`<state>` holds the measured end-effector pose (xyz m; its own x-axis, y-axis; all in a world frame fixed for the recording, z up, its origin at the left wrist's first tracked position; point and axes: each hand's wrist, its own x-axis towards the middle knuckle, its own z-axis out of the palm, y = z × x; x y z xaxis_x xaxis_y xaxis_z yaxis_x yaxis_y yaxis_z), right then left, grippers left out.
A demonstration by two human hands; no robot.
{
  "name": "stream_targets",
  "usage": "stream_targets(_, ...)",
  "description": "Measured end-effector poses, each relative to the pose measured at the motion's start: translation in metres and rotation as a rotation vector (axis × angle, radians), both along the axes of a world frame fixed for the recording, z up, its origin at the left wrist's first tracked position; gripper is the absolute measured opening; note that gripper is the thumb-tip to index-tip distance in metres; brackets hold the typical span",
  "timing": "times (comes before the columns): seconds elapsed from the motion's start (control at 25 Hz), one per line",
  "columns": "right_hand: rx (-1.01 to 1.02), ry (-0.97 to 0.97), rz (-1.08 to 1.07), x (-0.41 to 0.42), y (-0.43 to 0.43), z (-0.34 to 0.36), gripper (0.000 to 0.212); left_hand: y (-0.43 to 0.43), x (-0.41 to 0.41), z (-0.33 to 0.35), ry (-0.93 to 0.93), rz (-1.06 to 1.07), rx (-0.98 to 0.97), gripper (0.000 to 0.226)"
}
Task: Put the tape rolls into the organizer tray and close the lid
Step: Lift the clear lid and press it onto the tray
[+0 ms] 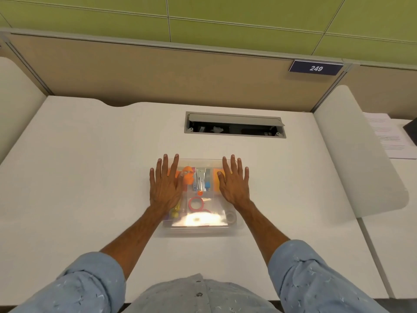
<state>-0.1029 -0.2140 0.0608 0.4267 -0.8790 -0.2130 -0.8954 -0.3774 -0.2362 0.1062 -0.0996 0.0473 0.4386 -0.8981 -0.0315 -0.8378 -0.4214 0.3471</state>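
The left hand (165, 188) lies flat, fingers spread, on the clear lid (200, 219) of the organizer tray (234, 230) near the desk's (90, 166) front edge. Tape rolls (195, 204) show inside. The right hand (234, 184) matches it. The light, flexible, slick plastic probably seats best pressed at its corners.

White table (90, 154); clear tray (198, 230) holding a red tape roll (195, 204) and orange items (188, 175); light-blue speckled sleeves (316, 274); green wall (225, 16); tan partition (158, 75).
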Motion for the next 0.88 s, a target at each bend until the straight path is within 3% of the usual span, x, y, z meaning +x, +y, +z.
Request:
stream_targets(0.16, 0.017, 0.013, 0.004, 0.0, 0.0, -0.005, 0.066, -0.003, -0.001, -0.012, -0.017, 0.015, 0.053, 0.068)
stream_targets(0.44, 0.158, -0.029, -0.005, 0.002, -0.015, -0.005, 0.068, -0.003, -0.001, -0.016, -0.052, 0.019, 0.069, 0.064)
stream_targets(0.76, 0.087, 0.083, 0.051, -0.004, 0.001, 0.01, 0.067, -0.001, -0.002, 0.003, -0.089, -0.038, 0.182, 0.072)
stream_targets(0.88, 0.04, 0.11, 0.058, -0.003, 0.012, 0.019, 0.067, 0.001, -0.002, 0.018, -0.117, -0.064, 0.158, 0.109)
